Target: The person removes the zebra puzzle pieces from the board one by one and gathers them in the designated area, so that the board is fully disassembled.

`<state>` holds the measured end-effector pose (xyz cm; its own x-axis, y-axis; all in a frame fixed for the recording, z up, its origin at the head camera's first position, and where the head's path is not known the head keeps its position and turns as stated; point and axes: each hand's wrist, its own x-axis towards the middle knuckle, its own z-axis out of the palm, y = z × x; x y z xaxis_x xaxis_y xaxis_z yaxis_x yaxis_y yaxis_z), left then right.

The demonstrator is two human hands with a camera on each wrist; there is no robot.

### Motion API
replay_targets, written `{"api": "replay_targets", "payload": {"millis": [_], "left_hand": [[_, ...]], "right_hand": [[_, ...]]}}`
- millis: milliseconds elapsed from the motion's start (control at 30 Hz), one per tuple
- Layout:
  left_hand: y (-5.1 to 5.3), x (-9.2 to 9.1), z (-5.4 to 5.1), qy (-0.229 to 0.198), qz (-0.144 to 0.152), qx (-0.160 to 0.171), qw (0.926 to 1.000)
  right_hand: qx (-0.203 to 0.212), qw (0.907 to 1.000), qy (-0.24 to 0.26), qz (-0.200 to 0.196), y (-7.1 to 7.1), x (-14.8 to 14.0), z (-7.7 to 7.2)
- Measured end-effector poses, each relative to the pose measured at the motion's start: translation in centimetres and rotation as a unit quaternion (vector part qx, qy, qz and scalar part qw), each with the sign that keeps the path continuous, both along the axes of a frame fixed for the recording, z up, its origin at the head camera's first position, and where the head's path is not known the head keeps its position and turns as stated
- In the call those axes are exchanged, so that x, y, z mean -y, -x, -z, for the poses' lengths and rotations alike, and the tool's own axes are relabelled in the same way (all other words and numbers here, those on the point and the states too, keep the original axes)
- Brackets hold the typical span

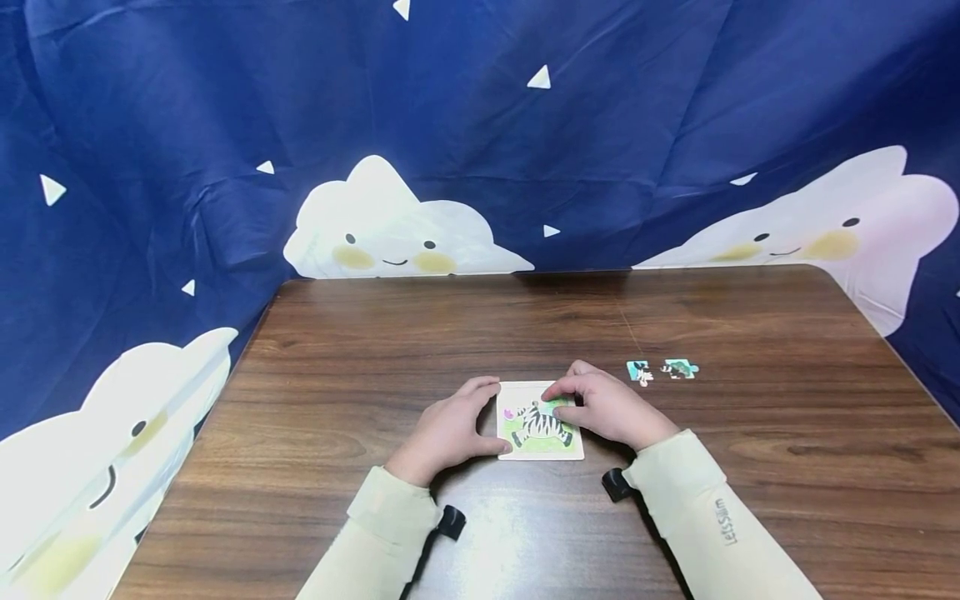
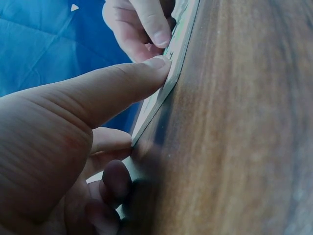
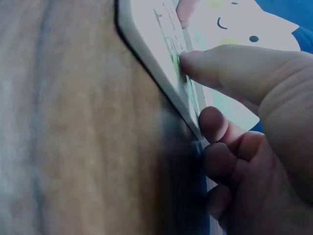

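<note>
A square puzzle board with a zebra picture lies flat on the table. My left hand holds its left side, the thumb on the lower left corner and the fingers at the upper left one. In the left wrist view the thumb of my left hand presses on the board's edge. My right hand has thumb and index finger at the upper right of the picture, on a light blue piece. The right wrist view shows the thumb of my right hand touching the board.
Two loose puzzle pieces, one with black and white shapes and one with green on light blue, lie on the brown wooden table right of the board, farther back. A blue curtain with clouds hangs behind.
</note>
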<state>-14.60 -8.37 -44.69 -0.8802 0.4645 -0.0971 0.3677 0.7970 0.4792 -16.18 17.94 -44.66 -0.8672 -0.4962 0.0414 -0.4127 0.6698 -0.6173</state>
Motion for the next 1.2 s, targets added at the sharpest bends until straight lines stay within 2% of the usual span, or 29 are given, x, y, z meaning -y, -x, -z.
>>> {"api": "replay_targets", "payload": {"millis": [133, 300, 433, 767, 1200], "left_hand": [[0.0, 0.0, 0.1, 0.003, -0.001, -0.001, 1.0], [0.1, 0.0, 0.2, 0.005, 0.0, 0.002, 1.0], [0.1, 0.0, 0.3, 0.003, -0.001, 0.0, 1.0], [0.1, 0.1, 0.3, 0.002, -0.001, 0.0, 1.0], [0.1, 0.0, 0.2, 0.008, 0.0, 0.0, 1.0]], "right_hand": [[-0.014, 0.9999, -0.006, -0.004, -0.1, 0.2, 0.0], [-0.016, 0.9994, -0.024, 0.021, -0.2, 0.6, 0.0], [-0.019, 0.9992, -0.019, 0.031, -0.1, 1.0, 0.0], [0.008, 0.9992, -0.009, 0.038, 0.1, 1.2, 0.0], [0.002, 0.999, -0.017, 0.041, -0.2, 0.9, -0.3]]}}
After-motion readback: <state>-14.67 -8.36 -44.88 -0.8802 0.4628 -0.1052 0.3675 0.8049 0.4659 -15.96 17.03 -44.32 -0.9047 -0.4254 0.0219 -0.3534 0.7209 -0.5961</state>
